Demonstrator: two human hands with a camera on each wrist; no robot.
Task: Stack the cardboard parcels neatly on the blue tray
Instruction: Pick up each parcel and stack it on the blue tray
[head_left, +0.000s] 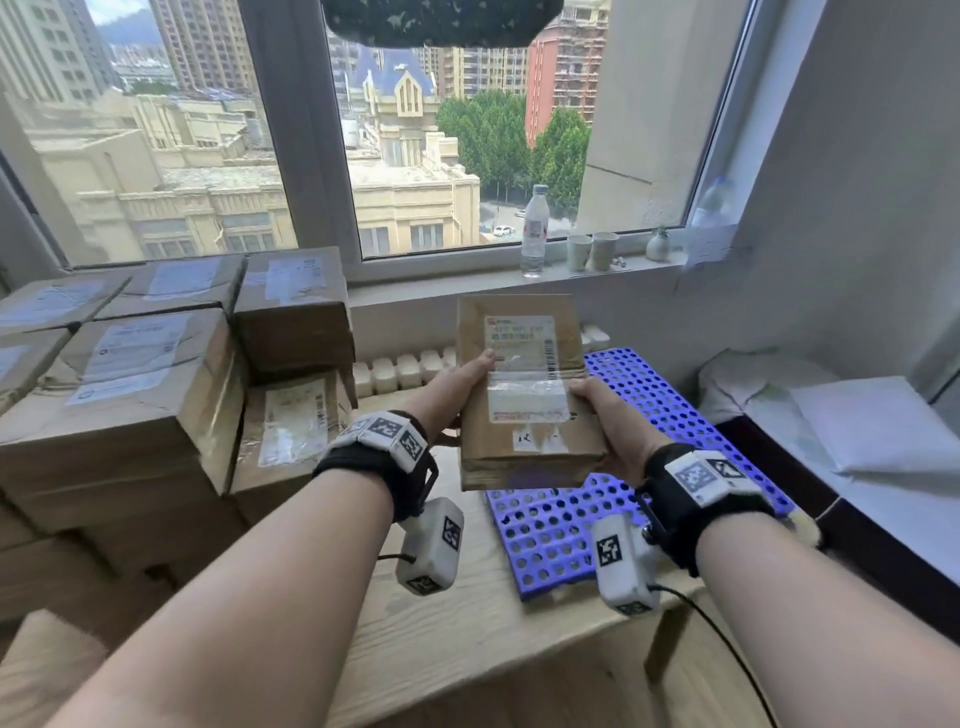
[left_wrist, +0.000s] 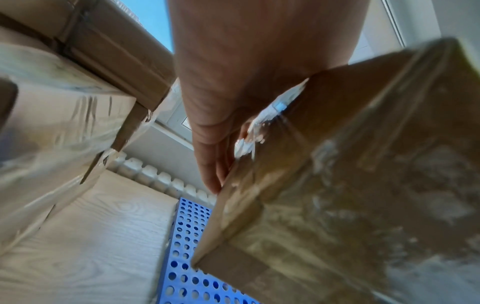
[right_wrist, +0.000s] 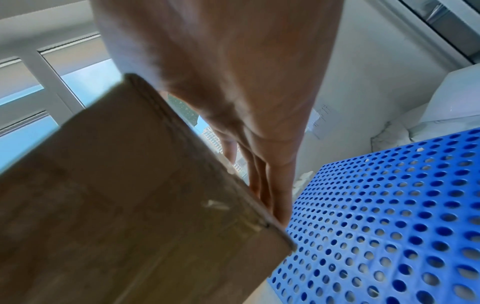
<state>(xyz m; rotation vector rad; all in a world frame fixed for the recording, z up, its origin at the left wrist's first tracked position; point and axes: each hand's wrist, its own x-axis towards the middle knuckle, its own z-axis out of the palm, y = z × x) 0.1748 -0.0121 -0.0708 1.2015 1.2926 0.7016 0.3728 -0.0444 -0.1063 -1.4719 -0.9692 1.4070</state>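
A flat cardboard parcel (head_left: 524, 395) with white shipping labels hangs in the air above the blue perforated tray (head_left: 550, 535). My left hand (head_left: 462, 384) grips its left edge, thumb on top, fingers under it. My right hand (head_left: 602, 410) grips its right edge the same way. In the left wrist view the left hand's fingers (left_wrist: 213, 164) run along the parcel's side (left_wrist: 337, 185) above the tray (left_wrist: 187, 257). The right wrist view shows the right hand's fingers (right_wrist: 270, 185) against the parcel's edge (right_wrist: 130, 205), with the tray (right_wrist: 389, 216) below. The tray is bare.
Several cardboard parcels (head_left: 135, 395) are stacked on the left of the wooden table (head_left: 457, 623). A water bottle (head_left: 535, 228) and two cups (head_left: 592, 252) stand on the windowsill. White bags (head_left: 841, 415) lie right of the tray. A radiator (head_left: 400, 371) runs behind the table.
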